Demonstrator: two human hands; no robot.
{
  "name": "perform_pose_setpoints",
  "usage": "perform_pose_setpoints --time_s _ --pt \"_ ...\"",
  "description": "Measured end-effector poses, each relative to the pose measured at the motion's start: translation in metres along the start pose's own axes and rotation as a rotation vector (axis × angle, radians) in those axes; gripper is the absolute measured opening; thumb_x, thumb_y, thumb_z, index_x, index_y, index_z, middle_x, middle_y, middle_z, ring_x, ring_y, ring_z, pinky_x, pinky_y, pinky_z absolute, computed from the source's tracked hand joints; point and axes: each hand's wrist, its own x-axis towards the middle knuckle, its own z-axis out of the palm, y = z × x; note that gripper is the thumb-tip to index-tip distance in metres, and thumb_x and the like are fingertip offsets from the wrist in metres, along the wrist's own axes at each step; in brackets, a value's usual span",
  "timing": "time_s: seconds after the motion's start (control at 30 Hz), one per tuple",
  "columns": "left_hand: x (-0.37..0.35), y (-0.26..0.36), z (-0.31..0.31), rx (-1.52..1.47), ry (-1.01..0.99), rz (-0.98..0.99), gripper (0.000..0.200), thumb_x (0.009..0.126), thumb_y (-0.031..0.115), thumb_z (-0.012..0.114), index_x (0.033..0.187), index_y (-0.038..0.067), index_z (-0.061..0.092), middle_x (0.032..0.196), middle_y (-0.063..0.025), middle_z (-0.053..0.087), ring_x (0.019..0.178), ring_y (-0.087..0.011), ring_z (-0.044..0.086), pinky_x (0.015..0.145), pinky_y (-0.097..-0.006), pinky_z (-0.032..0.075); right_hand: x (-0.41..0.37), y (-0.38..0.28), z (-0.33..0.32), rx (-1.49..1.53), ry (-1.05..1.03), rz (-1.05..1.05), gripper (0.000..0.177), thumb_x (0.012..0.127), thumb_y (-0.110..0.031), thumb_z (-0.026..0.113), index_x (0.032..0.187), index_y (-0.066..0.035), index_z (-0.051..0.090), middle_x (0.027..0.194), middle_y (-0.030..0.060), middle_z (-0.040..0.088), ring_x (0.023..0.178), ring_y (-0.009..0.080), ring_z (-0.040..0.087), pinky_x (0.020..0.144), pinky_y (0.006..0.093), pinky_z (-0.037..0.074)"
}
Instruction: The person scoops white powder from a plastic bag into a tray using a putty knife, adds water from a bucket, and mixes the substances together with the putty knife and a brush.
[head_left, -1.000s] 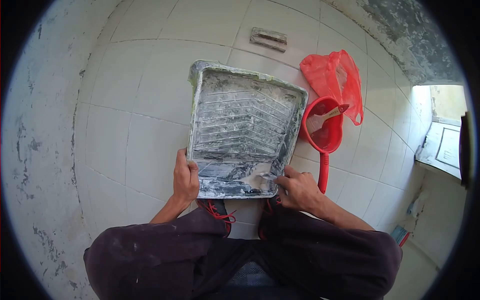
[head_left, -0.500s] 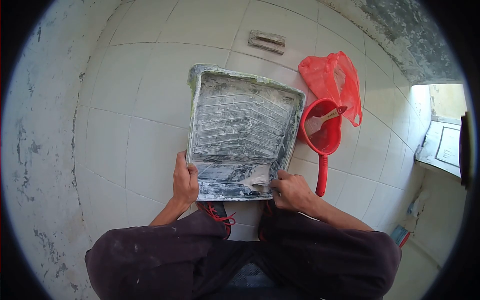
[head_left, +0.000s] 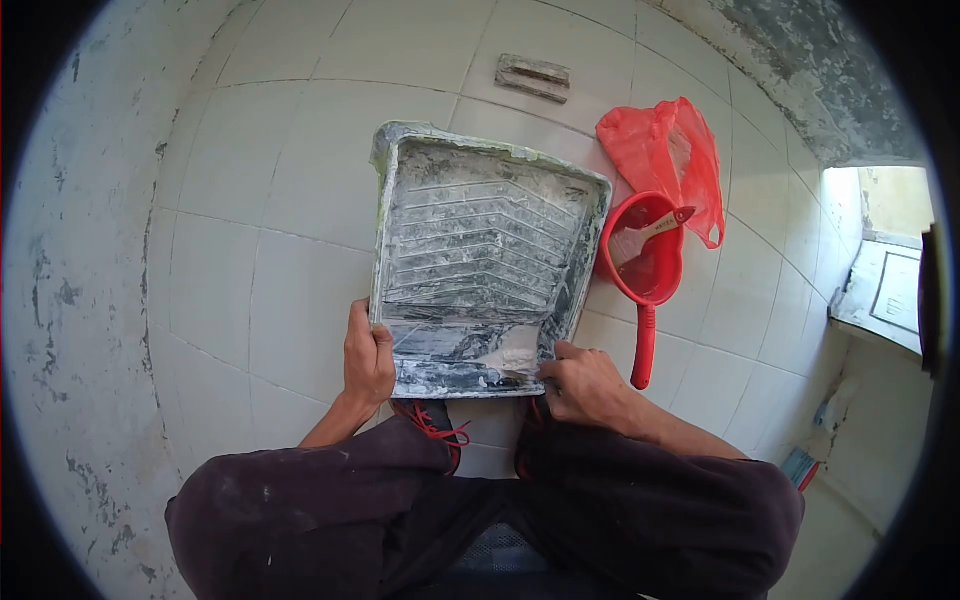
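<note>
A paint tray (head_left: 470, 235) with a ribbed slope, crusted with dried white and grey paint, is tilted over my shoes. My left hand (head_left: 368, 360) is closed on its left rim near the lower corner, thumb on the inside. Wet white paste (head_left: 512, 352) lies in the lower right of the tray's well. My right hand (head_left: 585, 383) is closed at the lower right corner, its curled fingers beside the paste. What those fingers hold is hidden from view.
Right of the tray stands a red dipper (head_left: 642, 295) with a paintbrush (head_left: 650, 236) in it. Behind it lies a red plastic bag (head_left: 665, 150). A plastering float (head_left: 533, 78) rests on the tiled floor (head_left: 310, 150). Rough walls flank both sides.
My right hand and the white paste beside it have shifted slightly within the tray's corner. The left hand keeps its hold on the rim. The view has moved a little.
</note>
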Motion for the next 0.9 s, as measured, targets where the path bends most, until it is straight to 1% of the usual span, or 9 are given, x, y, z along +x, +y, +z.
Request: perform_pose_setpoints --time_s 0.07,0.2,0.27,0.37,0.4,0.47,0.67,0.77,0.9 --pt "0.0 -0.002 0.0 -0.014 -0.008 -0.02 0.035 0.105 0.013 0.042 0.134 -0.006 0.047 0.11 -0.0277 0.061 0.095 -0.0391 0.061 0.089 -0.0427 0.048 0.007 0.006 0.013 -0.026 0.012 -0.005 0.026 0.075 -0.012 0.068 0.098 -0.004 0.079 0.087 0.0183 0.064 0.075 0.0408 0.068 0.071 0.0514 0.056" --pt "0.001 0.0 0.0 0.012 0.001 0.013 0.035 0.105 0.013 0.041 0.134 -0.006 0.047 0.111 -0.0284 0.062 0.098 -0.0404 0.062 0.091 -0.0434 0.047 0.02 0.011 -0.001 -0.023 0.002 -0.009 0.027 0.075 -0.012 0.068 0.098 -0.004 0.079 0.088 0.0183 0.064 0.075 0.0407 0.068 0.071 0.0511 0.056" --pt "0.001 0.001 0.0 0.006 0.0 0.022 0.035 0.106 0.013 0.041 0.133 -0.006 0.047 0.112 -0.0285 0.062 0.098 -0.0408 0.062 0.091 -0.0436 0.047 0.017 0.004 -0.013 -0.017 0.055 -0.019 0.019 0.073 -0.009 0.066 0.086 0.001 0.076 0.089 0.0236 0.065 0.074 0.0448 0.069 0.07 0.0543 0.056" --pt "0.001 0.002 -0.001 -0.012 -0.01 -0.015 0.035 0.105 0.012 0.041 0.133 -0.006 0.047 0.111 -0.0286 0.062 0.098 -0.0412 0.062 0.092 -0.0434 0.047 0.014 -0.002 -0.03 0.01 0.08 -0.027 0.02 0.072 -0.009 0.066 0.086 0.001 0.076 0.087 0.023 0.065 0.075 0.0443 0.069 0.07 0.0537 0.056" --pt "0.001 0.002 -0.001 -0.013 -0.009 -0.013 0.035 0.105 0.012 0.041 0.133 -0.006 0.047 0.111 -0.0286 0.062 0.098 -0.0412 0.062 0.092 -0.0434 0.047 0.014 0.001 -0.023 0.008 0.081 -0.027 0.02 0.072 -0.009 0.066 0.086 0.001 0.076 0.087 0.023 0.065 0.075 0.0443 0.069 0.07 0.0537 0.056" --pt "0.001 0.001 0.0 0.001 0.005 0.013 0.034 0.103 0.01 0.041 0.133 -0.006 0.047 0.109 -0.0282 0.062 0.094 -0.0395 0.061 0.089 -0.0434 0.048 0.015 0.007 -0.005 -0.006 0.014 -0.08 0.022 0.072 -0.008 0.065 0.088 0.0 0.077 0.087 0.0225 0.065 0.076 0.044 0.069 0.071 0.053 0.056" --pt "0.0 0.003 0.0 0.001 0.018 0.027 0.035 0.101 0.009 0.044 0.133 -0.005 0.048 0.1 -0.0248 0.06 0.084 -0.035 0.058 0.081 -0.042 0.048 0.016 -0.003 -0.02 0.046 0.064 0.005 0.021 0.073 -0.008 0.065 0.088 0.0 0.077 0.088 0.023 0.066 0.079 0.0447 0.069 0.073 0.0529 0.057" --pt "0.002 0.003 0.001 -0.003 0.032 0.053 0.035 0.101 0.009 0.045 0.133 -0.005 0.047 0.098 -0.0234 0.059 0.081 -0.0332 0.058 0.08 -0.0412 0.048 0.015 -0.009 -0.003 0.061 0.004 -0.044 0.021 0.074 -0.008 0.065 0.089 0.0 0.077 0.089 0.0234 0.065 0.079 0.0449 0.069 0.074 0.0531 0.057" --pt "0.001 0.004 -0.001 -0.003 0.011 0.011 0.035 0.101 0.009 0.045 0.133 -0.005 0.047 0.095 -0.0213 0.06 0.077 -0.0295 0.058 0.077 -0.0397 0.048 0.023 -0.005 -0.003 0.036 0.032 -0.036 0.022 0.075 -0.008 0.065 0.09 0.0 0.077 0.091 0.024 0.066 0.079 0.0451 0.069 0.074 0.0531 0.057"
